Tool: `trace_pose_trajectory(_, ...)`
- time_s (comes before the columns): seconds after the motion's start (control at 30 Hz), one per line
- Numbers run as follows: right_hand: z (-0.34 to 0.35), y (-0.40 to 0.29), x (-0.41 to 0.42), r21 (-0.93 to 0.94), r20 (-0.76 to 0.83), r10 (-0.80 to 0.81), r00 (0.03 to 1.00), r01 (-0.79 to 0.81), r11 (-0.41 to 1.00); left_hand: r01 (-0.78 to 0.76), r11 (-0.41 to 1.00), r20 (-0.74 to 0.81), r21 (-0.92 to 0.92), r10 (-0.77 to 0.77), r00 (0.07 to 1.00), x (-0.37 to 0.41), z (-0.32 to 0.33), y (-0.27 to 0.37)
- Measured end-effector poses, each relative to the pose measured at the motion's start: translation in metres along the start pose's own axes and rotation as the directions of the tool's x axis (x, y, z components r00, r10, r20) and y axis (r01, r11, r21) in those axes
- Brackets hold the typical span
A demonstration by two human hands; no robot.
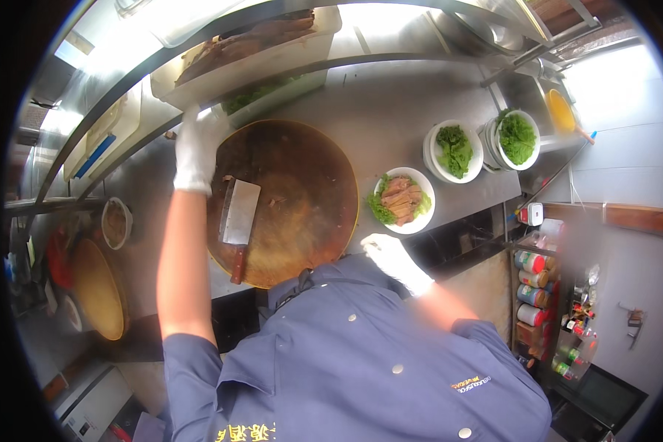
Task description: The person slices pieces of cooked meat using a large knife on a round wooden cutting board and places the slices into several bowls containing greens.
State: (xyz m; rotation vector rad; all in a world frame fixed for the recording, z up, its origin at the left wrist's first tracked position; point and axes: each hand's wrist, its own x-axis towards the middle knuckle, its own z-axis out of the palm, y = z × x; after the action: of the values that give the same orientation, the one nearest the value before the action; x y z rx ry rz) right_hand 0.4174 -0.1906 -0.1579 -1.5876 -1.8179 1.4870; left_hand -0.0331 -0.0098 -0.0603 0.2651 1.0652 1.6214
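Note:
My left hand (pixel 196 152), in a white glove, reaches up over the left edge of a round chopping block (pixel 298 221). Its fingertips are blurred against a long white tub (pixel 248 66) of cooked meat, so I cannot tell whether they hold anything. A cleaver (pixel 242 214) with a wooden handle (pixel 238 265) lies flat on the block, next to small scraps. My right hand (pixel 396 262), also gloved, hovers near my body with its fingers loosely bent and nothing visible in them. Just beyond it stands a white bowl (pixel 414 224) of sliced meat on lettuce.
Stacked bowls with lettuce (pixel 456 154) and another lettuce-topped stack (pixel 516 141) stand at the right. A metal shelf rail (pixel 398 57) crosses above the counter. Further left are a small bowl (pixel 117 222) and a second round board (pixel 96 290). Jars (pixel 530 279) line a rack at the right.

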Motion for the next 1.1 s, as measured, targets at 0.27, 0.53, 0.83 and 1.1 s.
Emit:
trace_pose_trajectory(0.27,-0.047,0.075,0.024,-0.389,-0.416,-0.264,0.87,0.092,0.917,-0.1,-0.098,0.115,0.99,0.169,0.979,-0.193,-0.199,-0.119)
trace_pose_trajectory(0.53,-0.071,0.103,0.087,-0.773,-0.179,-0.547,0.818,0.227,0.593,-0.014,-0.104,0.03,0.994,0.152,0.988,-0.198,-0.171,-0.129)
trace_pose_trajectory(0.83,-0.071,0.116,0.105,-0.812,0.002,-0.472,0.882,0.277,0.514,-0.004,0.155,-0.029,0.988,0.215,0.976,-0.219,-0.154,-0.134)
trace_pose_trajectory(1.1,-0.07,0.08,0.056,-0.66,-0.125,-0.571,0.812,0.362,0.659,0.035,0.479,-0.165,0.877,0.233,0.958,-0.235,-0.159,-0.123)
